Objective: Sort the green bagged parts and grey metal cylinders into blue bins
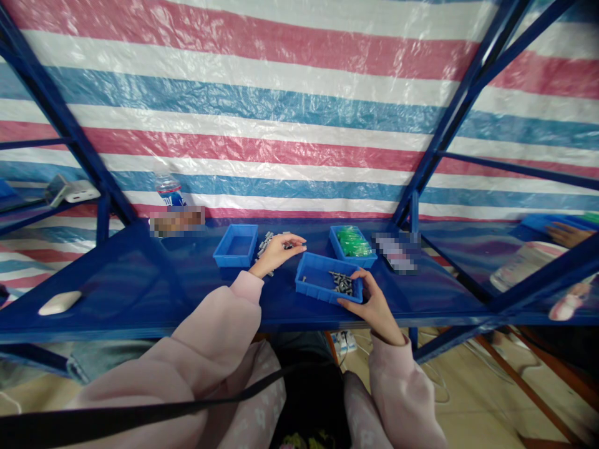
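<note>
My right hand (373,304) grips the right end of a blue plastic bin (314,292), thumb on the near wall and fingers over the far corner. Inside lie dark metal screws (344,284), mostly at the right end. Above the table, just beyond that bin's left corner, is my left hand (279,251). Its fingers are stretched out, with a small gap to the thumb and nothing visible in between. Behind and under it small grey metal pieces (266,242) lie loose on the table, partly hidden by the hand.
An empty blue bin (235,260) stands left; another holds green pieces in clear plastic (353,242). A blurred-out flat object (396,252) lies right of it. A bottle (171,192), a white mouse-like object (60,303) and blue frame posts flank the blue table (154,293). Another person's hand (568,235) shows far right.
</note>
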Demonstrator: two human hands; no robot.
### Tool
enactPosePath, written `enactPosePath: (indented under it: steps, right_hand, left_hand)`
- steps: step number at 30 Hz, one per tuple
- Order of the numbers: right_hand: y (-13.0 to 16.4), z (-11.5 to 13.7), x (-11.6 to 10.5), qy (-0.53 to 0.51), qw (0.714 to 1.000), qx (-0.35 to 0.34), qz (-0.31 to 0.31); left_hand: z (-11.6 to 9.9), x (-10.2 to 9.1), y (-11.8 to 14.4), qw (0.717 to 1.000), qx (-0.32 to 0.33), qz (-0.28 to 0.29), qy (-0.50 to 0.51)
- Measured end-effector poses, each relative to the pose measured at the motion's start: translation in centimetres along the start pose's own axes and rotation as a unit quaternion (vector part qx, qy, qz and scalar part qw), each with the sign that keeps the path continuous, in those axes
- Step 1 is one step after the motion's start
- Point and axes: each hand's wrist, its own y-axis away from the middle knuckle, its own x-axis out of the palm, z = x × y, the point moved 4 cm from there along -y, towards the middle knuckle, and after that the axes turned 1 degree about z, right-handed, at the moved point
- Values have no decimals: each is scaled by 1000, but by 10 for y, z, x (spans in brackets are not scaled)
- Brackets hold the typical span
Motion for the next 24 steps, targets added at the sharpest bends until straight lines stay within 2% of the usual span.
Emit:
enactPosePath:
  steps: [5,10,14,18,21,24]
  right_hand:
    - [0,-3,0,7,1000,2,2]
    - [0,-1,0,1,1000,-2,0]
    - [0,0,0,2,1000,-3,-2]
    - [0,-2,0,0,1000,3,1]
    - [0,-3,0,-2,1000,4,1]
    - [0,-3,0,-3,1000,4,4]
  left_hand:
    - [-5,8,2,996,21,81,-10]
    - [-6,10,5,993,30,108,-38]
    - [-3,10,4,994,30,87,-63]
    - [10,5,0,992,12,25,-124]
    - [22,-3,-3,978,-23,-22,-206]
    - [27,-6,-1,960,-25,-16,-278]
